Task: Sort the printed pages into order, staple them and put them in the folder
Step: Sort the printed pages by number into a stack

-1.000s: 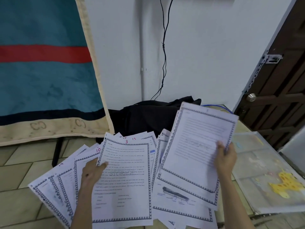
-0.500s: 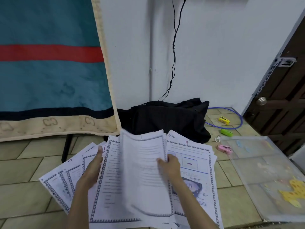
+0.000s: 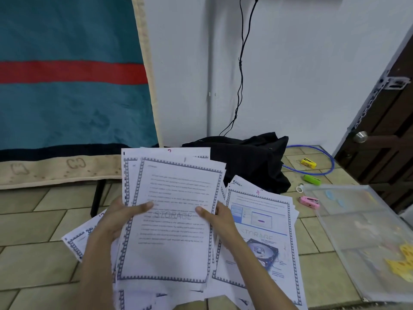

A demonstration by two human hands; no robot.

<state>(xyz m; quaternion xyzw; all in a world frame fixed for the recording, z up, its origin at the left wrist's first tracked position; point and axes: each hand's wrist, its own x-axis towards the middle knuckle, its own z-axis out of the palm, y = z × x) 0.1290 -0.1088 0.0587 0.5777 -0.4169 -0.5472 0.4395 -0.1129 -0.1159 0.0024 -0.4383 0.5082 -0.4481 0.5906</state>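
- Sorting is under way, I judge: left hand (image 3: 116, 222) and right hand (image 3: 220, 220) each grip a side of a small raised stack of white bordered printed pages (image 3: 172, 220), thumbs on top.
- Loose bordered sheets (image 3: 263, 238) lie fanned on the tiled floor (image 3: 33, 229) beneath; the uppermost is marked 4.
- Nothing looks stapled yet; the pink stapler (image 3: 309, 202) and translucent plastic folder (image 3: 366, 238) lie untouched to the right.
- Most page numbers are covered or blurred.

Page text under left hand (image 3: 118, 217) thumb too blurred to read; transparent folder (image 3: 366, 238) beyond right hand (image 3: 218, 217) cut by frame edge.
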